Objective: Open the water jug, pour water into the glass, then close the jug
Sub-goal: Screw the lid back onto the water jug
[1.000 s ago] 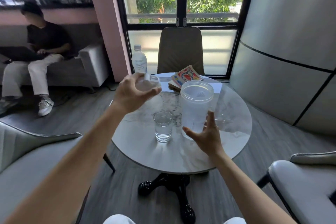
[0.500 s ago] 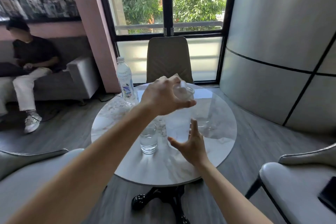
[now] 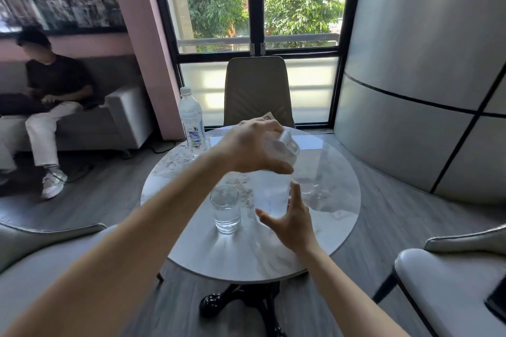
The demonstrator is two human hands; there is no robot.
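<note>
A clear plastic water jug (image 3: 269, 194) stands near the middle of the round marble table (image 3: 328, 227). My left hand (image 3: 254, 149) holds the jug's translucent lid (image 3: 284, 146) tilted over the jug's mouth, hiding the rim. My right hand (image 3: 291, 220) is spread against the jug's near side, fingers apart, steadying the wall. A short drinking glass (image 3: 226, 209) with water in it stands just left of the jug, apart from both hands.
A capped plastic water bottle (image 3: 191, 120) stands at the table's far left edge, and white paper (image 3: 309, 142) lies behind the jug. A chair (image 3: 257, 90) faces me across the table; armchairs flank me. A person (image 3: 52, 95) sits on a sofa at left.
My left hand carried the lid from above the glass rightwards and down onto the jug's mouth. My right hand stayed at the jug's side. The view tilted and shifted.
</note>
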